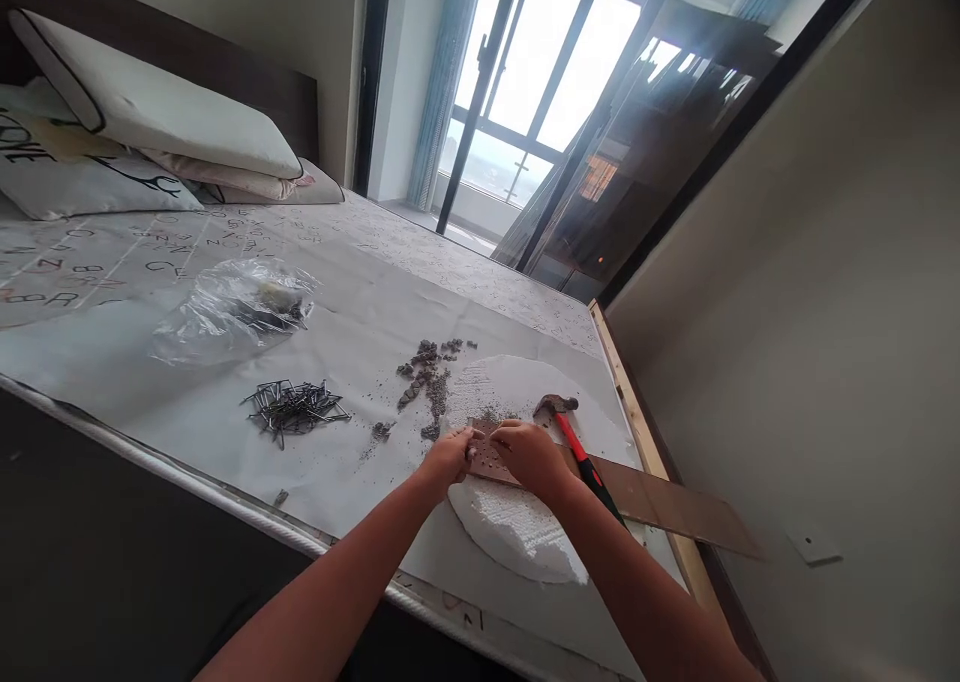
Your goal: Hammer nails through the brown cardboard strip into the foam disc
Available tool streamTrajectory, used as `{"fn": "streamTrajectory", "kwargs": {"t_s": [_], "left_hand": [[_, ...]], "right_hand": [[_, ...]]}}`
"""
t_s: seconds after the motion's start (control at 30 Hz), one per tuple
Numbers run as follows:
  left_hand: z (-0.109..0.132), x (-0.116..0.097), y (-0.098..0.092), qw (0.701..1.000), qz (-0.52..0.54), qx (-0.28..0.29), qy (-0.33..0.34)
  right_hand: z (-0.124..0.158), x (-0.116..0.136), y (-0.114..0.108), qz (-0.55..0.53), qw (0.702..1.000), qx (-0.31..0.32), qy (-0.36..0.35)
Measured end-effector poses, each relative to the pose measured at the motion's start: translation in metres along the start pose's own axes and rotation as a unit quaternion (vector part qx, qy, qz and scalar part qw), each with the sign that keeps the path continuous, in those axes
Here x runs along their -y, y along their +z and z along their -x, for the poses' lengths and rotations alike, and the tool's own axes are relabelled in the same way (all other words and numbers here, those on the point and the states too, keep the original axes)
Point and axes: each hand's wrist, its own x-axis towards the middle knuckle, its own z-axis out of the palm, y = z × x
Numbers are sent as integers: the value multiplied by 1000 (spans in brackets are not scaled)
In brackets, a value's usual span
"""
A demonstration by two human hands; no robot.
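Observation:
My left hand (451, 457) is closed at the left end of a brown wooden board (637, 495), its fingers bent around something I cannot make out. My right hand (529, 452) is over the same end of the board, fingertips pinched together close to my left hand; anything between them is too small to tell. Under the board end lies a white foam disc (517, 534). A hammer (573, 438) with a red and black handle rests across the board, right of my right hand. Grey crumbs (436, 392) are scattered beyond my left hand.
A pile of nails (295, 408) and a clear plastic bag (238, 312) lie to the left on the sheet-covered bed (360, 312). Pillows (172, 102) are at the far left. A wooden rail (637, 417) runs along the right edge by the wall.

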Motion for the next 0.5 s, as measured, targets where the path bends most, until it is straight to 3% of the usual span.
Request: {"fn": "streamTrajectory", "kwargs": {"t_s": [0.03,0.1,0.2,0.33,0.5], "left_hand": [[0,0,0,995,-86,-35,37],[1,2,1,953,-269,-81,111],[2,10,6,878,-447,-78,152],[0,22,9,834,-528,-67,147],[-7,27,8,818,-553,-56,146]], "right_hand": [[2,-1,5,10,1000,0,12],[6,-1,17,30,999,8,24],[10,1,35,51,998,22,24],[10,4,45,71,997,36,15],[7,6,48,89,995,52,-7]]}}
